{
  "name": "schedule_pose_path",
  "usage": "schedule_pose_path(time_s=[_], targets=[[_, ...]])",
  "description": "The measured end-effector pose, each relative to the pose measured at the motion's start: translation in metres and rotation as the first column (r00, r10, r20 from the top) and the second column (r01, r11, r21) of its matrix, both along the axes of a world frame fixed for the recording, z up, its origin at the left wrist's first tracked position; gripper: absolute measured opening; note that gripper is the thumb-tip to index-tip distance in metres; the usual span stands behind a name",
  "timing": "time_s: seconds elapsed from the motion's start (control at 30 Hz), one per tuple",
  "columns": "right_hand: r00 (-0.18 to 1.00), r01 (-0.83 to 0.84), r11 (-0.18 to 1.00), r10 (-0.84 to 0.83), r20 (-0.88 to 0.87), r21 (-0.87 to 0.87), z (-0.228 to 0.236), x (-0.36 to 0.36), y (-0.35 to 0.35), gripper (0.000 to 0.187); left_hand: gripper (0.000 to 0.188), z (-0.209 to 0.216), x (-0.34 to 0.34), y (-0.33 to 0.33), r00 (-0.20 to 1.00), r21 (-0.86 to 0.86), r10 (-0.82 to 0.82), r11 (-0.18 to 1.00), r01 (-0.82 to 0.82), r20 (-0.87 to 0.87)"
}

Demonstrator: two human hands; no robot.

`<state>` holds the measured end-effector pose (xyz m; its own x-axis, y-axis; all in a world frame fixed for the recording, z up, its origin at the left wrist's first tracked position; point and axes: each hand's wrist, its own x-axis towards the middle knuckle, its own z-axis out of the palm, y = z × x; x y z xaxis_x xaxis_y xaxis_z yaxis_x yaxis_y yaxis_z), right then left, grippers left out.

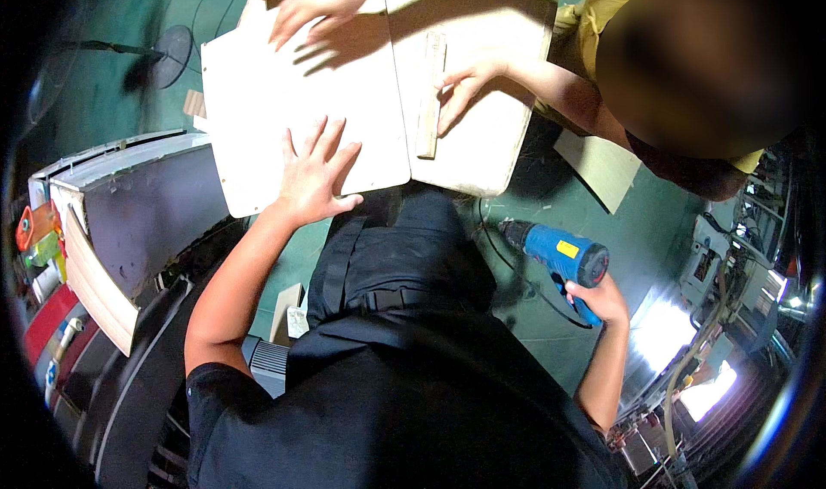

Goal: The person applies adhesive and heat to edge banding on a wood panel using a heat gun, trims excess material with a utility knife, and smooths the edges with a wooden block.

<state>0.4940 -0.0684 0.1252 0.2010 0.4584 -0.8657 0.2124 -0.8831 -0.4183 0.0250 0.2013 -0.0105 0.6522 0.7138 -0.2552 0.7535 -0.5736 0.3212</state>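
My left hand (316,179) lies spread and flat on a pale wooden panel (249,136) with rounded corners. Off to my right side, my right hand (600,300) grips a blue power drill (564,255) by its handle, finger at the trigger. The drill points left toward the panels, apart from them, and a dark cord runs near it. A second pale board (490,145) adjoins the panel on the right. On that board a co-worker's hand (465,92) touches a narrow wooden strip (430,102); the co-worker's other hand (323,9) hovers over the panel's far part.
A person in yellow (594,24) leans in at the far right. To the left stands a grey metal cabinet-like body (155,205) with a curved wooden piece (99,282) beside it. A loose board (602,166) lies on the green floor (645,205); machinery stands at the right.
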Motion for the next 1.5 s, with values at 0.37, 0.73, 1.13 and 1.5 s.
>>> schedule_pose_path(time_s=[0.37, 0.73, 1.13, 1.5], targets=[[0.976, 0.104, 0.990, -0.082, 0.204, -0.099, -0.102, -0.014, -0.055, 0.035, 0.086, -0.014, 0.000, -0.007, 1.000, 0.013, 0.002, 1.000, -0.002, -0.007], [0.968, -0.019, 0.978, 0.070, 0.242, -0.206, -0.155, -0.049, -0.063, 0.045, 0.072, 0.014, 0.019, -0.037, 0.996, -0.121, -0.094, 0.988, 0.093, -0.003], [0.959, -0.115, 0.958, 0.177, 0.223, -0.263, -0.210, -0.053, -0.089, 0.050, 0.089, 0.014, 0.032, -0.042, 0.985, -0.159, -0.160, 0.976, 0.148, -0.063], [0.941, -0.205, 0.953, 0.254, 0.223, -0.222, -0.219, -0.068, -0.093, 0.051, 0.089, -0.002, 0.021, -0.047, 0.980, -0.110, -0.193, 0.976, 0.186, -0.055]])
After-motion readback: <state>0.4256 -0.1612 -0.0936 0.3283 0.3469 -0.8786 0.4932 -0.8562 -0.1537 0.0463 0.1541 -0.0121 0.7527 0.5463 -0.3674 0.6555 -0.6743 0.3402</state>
